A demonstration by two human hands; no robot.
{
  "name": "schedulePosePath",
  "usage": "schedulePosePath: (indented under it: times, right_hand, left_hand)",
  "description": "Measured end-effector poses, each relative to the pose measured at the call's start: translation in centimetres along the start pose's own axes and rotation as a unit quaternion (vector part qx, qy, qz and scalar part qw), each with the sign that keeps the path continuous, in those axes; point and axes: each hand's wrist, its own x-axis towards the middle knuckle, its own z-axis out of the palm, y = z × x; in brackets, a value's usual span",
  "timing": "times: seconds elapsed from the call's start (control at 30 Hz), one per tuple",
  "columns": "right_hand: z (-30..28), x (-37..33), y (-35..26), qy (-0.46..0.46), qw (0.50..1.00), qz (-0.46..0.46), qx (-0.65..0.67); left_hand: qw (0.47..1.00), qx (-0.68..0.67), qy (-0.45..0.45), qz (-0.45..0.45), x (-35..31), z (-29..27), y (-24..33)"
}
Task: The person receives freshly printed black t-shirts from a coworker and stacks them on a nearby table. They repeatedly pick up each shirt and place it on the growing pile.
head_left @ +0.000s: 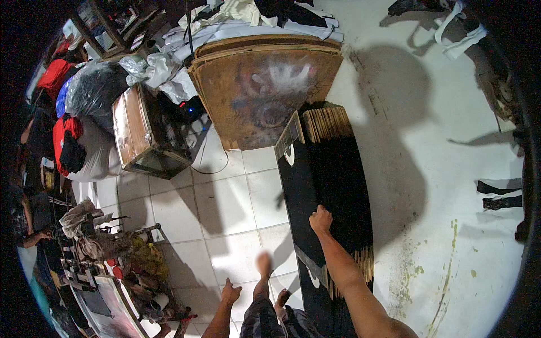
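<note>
A long stack of thin brown boards with black upper faces [338, 180] runs along my right side, beside the wall. My right hand [321, 218] is over the stack's black surface, its fingers curled together. Whether a board edge or anything else is between them is hidden. Low in the middle, my left hand [231, 291] hangs over the tiled floor next to my legs. Its fingers are partly spread and nothing shows in it. A pale bracket-like plate [289, 138] with a round white part sits at the stack's far end.
Large brown panels [270, 96] lean ahead, with white cloth [248, 14] behind. A wooden box-like frame [138, 132] and stuffed bags [96, 90] stand at the far left. Near left is a cluttered rack with cloths [149, 259]. A thin cable [217, 170] lies on the floor.
</note>
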Motion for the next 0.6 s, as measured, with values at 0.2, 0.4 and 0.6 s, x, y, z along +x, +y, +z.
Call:
schedulePosePath:
  times: [0.2, 0.4, 0.6]
  right_hand:
    - [-0.7, -0.5, 0.0, -0.001, 1.0, -0.026, -0.005]
    - [-3.7, -4.1, 1.8, 0.085, 0.995, -0.015, 0.047]
    - [-5.6, -13.5, 6.4, 0.032, 0.995, 0.087, 0.047]
  left_hand:
    - [0.997, -0.068, -0.038, -0.019, 1.2, 0.1, 1.7]
    - [0.999, -0.037, -0.002, 0.028, 0.2, 0.1, -0.8]
    - [0.999, 0.038, -0.018, 0.015, -0.8, -0.6, -2.1]
